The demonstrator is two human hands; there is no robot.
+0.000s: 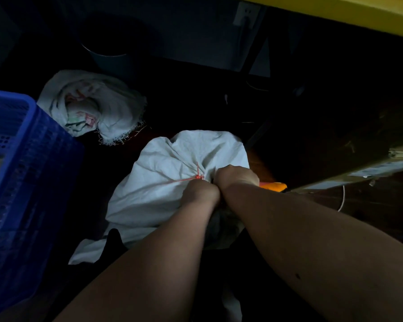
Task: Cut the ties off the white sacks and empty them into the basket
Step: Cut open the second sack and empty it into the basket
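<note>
A full white sack [163, 173] lies on the dark floor in the middle, its neck bunched and bound by a thin red tie [197, 175]. My left hand [200, 192] is closed on the gathered neck just below the tie. My right hand [236, 176] is closed beside it on the right, gripping a tool with an orange handle [273, 186]; the blade is hidden. A second white sack [91, 105], open with cloth showing inside, lies behind to the left. The blue plastic basket [28, 159] stands at the left edge.
A yellow table edge [358, 12] runs across the top right, with a dark leg below it. A grey bucket [107, 56] stands in the shadow at the back. Cardboard [358, 173] and a white cable [342, 201] lie at the right.
</note>
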